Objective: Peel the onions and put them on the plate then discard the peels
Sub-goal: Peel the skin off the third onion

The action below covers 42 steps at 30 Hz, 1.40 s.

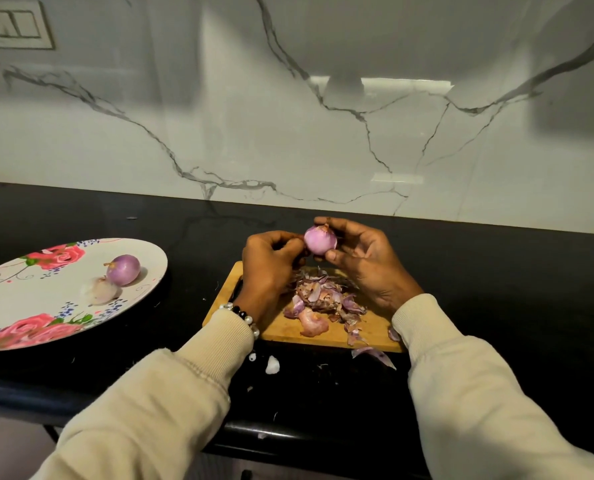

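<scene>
My right hand (364, 261) grips a pale purple onion (320, 240) above the far edge of a wooden cutting board (281, 329). My left hand (271, 263) has its fingers curled against the onion's left side, pinching at its skin. A heap of purple and brown peels (323, 296) lies on the board under my hands. To the left, a floral plate (18, 299) holds a peeled purple onion (124, 269) and a paler whitish onion (100, 290) just in front of it.
The black countertop (496, 282) runs along a marble-patterned wall. Loose peel scraps (375, 355) and a white bit (272, 364) lie on the counter in front of the board. The counter's front edge runs below my sleeves. A switch panel (11, 26) sits at the upper left.
</scene>
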{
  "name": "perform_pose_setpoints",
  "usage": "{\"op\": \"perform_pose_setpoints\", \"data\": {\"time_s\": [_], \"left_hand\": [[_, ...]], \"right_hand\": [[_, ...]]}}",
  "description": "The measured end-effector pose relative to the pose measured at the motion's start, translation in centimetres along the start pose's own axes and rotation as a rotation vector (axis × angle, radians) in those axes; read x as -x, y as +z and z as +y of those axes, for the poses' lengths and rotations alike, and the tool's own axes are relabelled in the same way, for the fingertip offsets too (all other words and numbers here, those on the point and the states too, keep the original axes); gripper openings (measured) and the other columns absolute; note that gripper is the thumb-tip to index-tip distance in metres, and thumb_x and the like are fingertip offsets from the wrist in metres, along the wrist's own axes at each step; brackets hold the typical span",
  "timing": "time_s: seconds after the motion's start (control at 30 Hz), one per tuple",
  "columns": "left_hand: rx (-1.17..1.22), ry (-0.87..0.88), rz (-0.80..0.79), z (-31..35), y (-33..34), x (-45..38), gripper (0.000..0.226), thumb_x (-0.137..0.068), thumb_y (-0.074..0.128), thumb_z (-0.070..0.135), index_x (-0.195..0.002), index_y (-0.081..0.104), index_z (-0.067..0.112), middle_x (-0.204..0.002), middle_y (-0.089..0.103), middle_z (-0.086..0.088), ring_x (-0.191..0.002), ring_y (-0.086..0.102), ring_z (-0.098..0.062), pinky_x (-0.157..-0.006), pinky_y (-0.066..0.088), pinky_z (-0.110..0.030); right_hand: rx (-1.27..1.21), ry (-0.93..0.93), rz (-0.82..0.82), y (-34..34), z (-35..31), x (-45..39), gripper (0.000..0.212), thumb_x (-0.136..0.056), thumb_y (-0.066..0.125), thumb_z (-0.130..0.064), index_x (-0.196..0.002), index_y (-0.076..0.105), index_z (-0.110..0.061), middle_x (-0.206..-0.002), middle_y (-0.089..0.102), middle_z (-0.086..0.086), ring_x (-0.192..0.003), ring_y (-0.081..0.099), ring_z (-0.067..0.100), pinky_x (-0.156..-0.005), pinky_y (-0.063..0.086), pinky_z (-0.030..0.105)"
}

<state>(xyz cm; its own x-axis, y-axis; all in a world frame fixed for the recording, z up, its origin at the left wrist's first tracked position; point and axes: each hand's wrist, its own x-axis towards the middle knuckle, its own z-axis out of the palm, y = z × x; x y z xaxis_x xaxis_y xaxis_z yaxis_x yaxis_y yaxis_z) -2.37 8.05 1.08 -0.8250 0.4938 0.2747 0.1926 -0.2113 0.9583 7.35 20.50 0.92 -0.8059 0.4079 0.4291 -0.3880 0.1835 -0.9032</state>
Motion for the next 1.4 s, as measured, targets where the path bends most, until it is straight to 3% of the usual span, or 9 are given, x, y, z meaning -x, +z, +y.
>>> {"op": "perform_pose_setpoints", "data": {"time_s": [0.17,0.33,0.5,0.57,0.67,0.77,0.93,1.17,1.4], "left_hand": [[0.134,-0.139,-0.048,-0.4,0.5,-0.2,0.02,-0.094,0.055,0.003,-0.081,0.068,-0.004,-0.062,0.058,-0.008,-0.052,0.044,-0.013,-0.046,0.034,-0.027],[-0.113,-0.079,0.005,-1.5,0.3,-1.2,0.028,-0.09,0.059,0.016,-0.063,0.068,0.012,-0.057,0.061,-0.005,-0.053,0.052,-0.019,-0.055,0.04,-0.034],[-0.121,-0.178,0.079,-1.5,-0.2,-1.7,0.036,-0.091,0.058,0.019,-0.056,0.065,0.017,-0.058,0.062,-0.007,-0.058,0.057,-0.027,-0.057,0.046,-0.043],[-0.199,-0.108,0.073,-1.1,-0.1,-1.4,0.029,-0.093,0.058,0.019,-0.068,0.071,0.014,-0.069,0.07,-0.007,-0.068,0.067,-0.024,-0.066,0.056,-0.043],[-0.282,0.059,0.058,-0.9,0.0,-0.9,0.029,-0.095,0.058,0.021,-0.073,0.073,0.009,-0.07,0.071,-0.003,-0.07,0.069,-0.018,-0.069,0.057,-0.039],[-0.312,0.156,0.028,-1.1,-0.1,-1.0,0.029,-0.094,0.062,0.03,-0.075,0.074,0.012,-0.069,0.071,0.001,-0.068,0.068,-0.014,-0.069,0.057,-0.038],[-0.205,0.208,0.006,-0.8,-0.2,-0.9,0.009,-0.089,0.07,0.022,-0.089,0.077,0.016,-0.08,0.074,0.004,-0.076,0.069,-0.011,-0.073,0.059,-0.038],[-0.086,0.237,-0.117,0.2,-0.3,-0.4,0.014,-0.09,0.068,0.013,-0.102,0.076,0.011,-0.08,0.075,-0.001,-0.056,0.064,-0.011,-0.054,0.051,-0.023],[-0.399,0.431,-0.17,-0.1,-0.7,-0.8,0.015,-0.092,0.065,0.01,-0.101,0.076,0.007,-0.08,0.074,-0.003,-0.059,0.068,-0.006,-0.06,0.056,-0.019]], "right_hand": [[-0.167,-0.016,0.025,0.2,-0.3,0.0,0.047,-0.085,0.056,0.02,-0.123,0.061,-0.008,-0.124,0.066,0.006,-0.119,0.063,0.026,-0.093,0.057,0.035],[-0.205,-0.014,0.021,0.3,-0.2,0.0,0.046,-0.084,0.057,0.018,-0.123,0.059,-0.006,-0.122,0.067,0.003,-0.117,0.064,0.025,-0.086,0.058,0.032],[-0.376,-0.057,0.12,-0.5,-1.0,-0.4,0.052,-0.071,0.066,0.003,-0.121,0.059,-0.005,-0.121,0.067,0.005,-0.114,0.065,0.024,-0.086,0.059,0.031],[-0.409,-0.056,0.15,-0.9,-1.3,-0.5,0.059,-0.064,0.073,-0.005,-0.121,0.06,-0.007,-0.125,0.064,0.01,-0.116,0.064,0.027,-0.083,0.059,0.029],[-0.437,-0.011,0.142,-1.0,-1.2,-0.5,0.066,-0.061,0.074,-0.008,-0.125,0.058,-0.004,-0.129,0.062,0.016,-0.111,0.066,0.03,-0.081,0.059,0.031],[-0.401,0.016,0.102,-0.7,-1.0,-0.4,0.074,-0.064,0.073,-0.009,-0.134,0.051,0.001,-0.134,0.059,0.019,-0.112,0.066,0.033,-0.081,0.06,0.034],[-0.239,0.007,0.067,-0.8,-0.9,-0.2,0.05,-0.084,0.057,0.011,-0.13,0.054,-0.006,-0.125,0.066,0.004,-0.11,0.067,0.022,-0.078,0.061,0.033],[-0.037,-0.018,0.003,-1.0,-0.4,-0.1,0.049,-0.084,0.057,0.02,-0.121,0.062,-0.012,-0.128,0.064,0.012,-0.12,0.061,0.027,-0.087,0.057,0.036],[0.128,0.002,-0.021,-1.4,-0.4,0.0,0.051,-0.083,0.054,0.024,-0.122,0.064,-0.008,-0.124,0.067,0.009,-0.12,0.062,0.022,-0.098,0.053,0.037]]}}
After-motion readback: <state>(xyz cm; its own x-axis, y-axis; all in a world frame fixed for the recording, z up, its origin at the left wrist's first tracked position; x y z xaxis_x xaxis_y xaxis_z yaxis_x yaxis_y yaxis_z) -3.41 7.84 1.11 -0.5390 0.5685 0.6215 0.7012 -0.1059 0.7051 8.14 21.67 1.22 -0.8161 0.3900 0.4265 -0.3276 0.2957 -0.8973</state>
